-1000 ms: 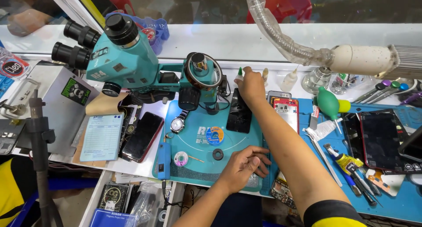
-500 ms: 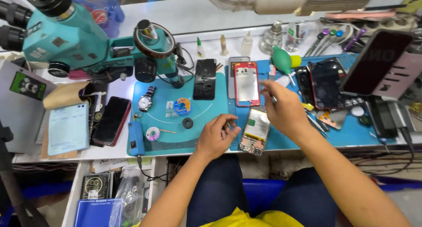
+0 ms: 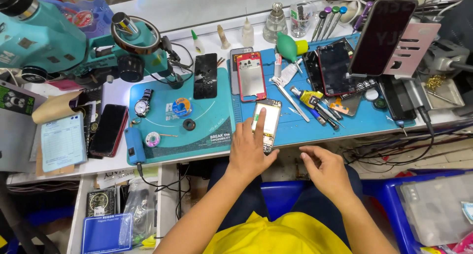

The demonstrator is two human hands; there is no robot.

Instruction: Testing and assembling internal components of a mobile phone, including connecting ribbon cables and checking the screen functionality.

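The opened phone [image 3: 266, 122] lies lengthwise up-frame at centre; the left hand [image 3: 250, 150] rests 1 finger on it, grasping nothing, while the right hand [image 3: 325, 171] hovers loose, lower right.

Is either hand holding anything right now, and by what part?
Nothing is gripped. The left hand presses flat on the opened phone, index finger on its middle. The right hand hangs empty off the table edge.

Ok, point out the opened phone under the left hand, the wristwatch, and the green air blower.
opened phone [image 3: 270, 120], head view, on its exposed inside beside the fingertip.
wristwatch [image 3: 142, 106], head view, on the dial.
green air blower [image 3: 287, 46], head view, on the bulb.
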